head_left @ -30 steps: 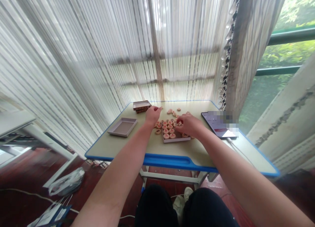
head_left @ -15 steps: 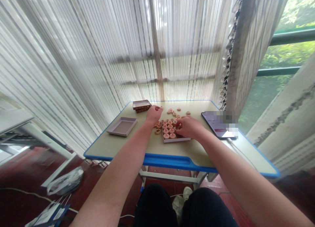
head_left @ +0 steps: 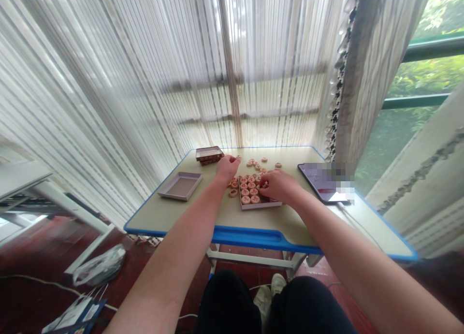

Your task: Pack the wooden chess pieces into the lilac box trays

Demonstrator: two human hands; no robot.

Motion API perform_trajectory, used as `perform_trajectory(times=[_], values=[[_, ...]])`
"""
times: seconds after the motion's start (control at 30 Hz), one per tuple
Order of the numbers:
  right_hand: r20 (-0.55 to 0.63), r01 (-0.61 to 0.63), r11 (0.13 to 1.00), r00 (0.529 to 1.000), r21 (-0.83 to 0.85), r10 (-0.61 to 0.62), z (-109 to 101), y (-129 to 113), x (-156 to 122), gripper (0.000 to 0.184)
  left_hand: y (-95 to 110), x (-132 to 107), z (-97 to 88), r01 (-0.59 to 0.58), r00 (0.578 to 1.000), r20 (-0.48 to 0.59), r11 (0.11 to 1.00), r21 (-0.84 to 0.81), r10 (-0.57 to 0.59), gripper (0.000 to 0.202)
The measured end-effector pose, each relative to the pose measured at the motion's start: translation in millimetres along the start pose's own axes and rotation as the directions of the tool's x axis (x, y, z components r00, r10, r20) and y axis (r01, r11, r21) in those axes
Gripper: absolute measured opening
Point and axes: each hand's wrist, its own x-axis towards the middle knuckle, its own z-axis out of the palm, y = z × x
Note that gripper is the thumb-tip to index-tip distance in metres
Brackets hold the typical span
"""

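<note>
My left hand [head_left: 227, 167] is over the table left of the loose pieces, thumb and fingers pinched on a round wooden xiangqi piece [head_left: 238, 158]. My right hand [head_left: 278, 183] reaches into a shallow box [head_left: 261, 206], its curled fingers on a dark-marked xiangqi piece [head_left: 265, 184]. Red-marked xiangqi pieces [head_left: 245, 192] lie in rows in the box's left part. Bare box bottom shows at the front right; my right hand hides the rest of that side. Several loose xiangqi pieces [head_left: 251, 163] are scattered behind the box. Another loose piece [head_left: 233, 193] lies by its left wall.
A shallow lid-like tray [head_left: 170, 195] lies on the table's left side. Stacked brown boxes [head_left: 209, 154] stand at the back left. A tablet [head_left: 319, 184] with a white cable lies at the right. The table [head_left: 203, 213] has a blue edge.
Both hands stay almost where they were, the left with its piece and the right at the box. The whole view has shifted slightly.
</note>
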Motion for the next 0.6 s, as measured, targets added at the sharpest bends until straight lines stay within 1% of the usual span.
perform_trajectory(times=[0.27,0.4,0.6], values=[[0.007,0.009,1.0,1.0,0.016,-0.009,-1.9,0.4,-1.0,0.019,-2.7,-0.5,-3.0,-0.007,1.0,-0.005,0.997,0.081,0.007,0.022],[-0.001,0.024,0.999,1.0,0.03,-0.024,-1.1,0.2,-0.9,0.016,-3.4,-0.6,-2.7,-0.024,1.0,0.004,0.994,0.107,0.024,0.023],[-0.001,0.018,0.999,1.0,0.028,-0.018,0.5,1.0,-0.2,0.016,-3.4,-0.6,-1.8,-0.016,1.0,-0.001,0.998,0.068,0.016,0.021]])
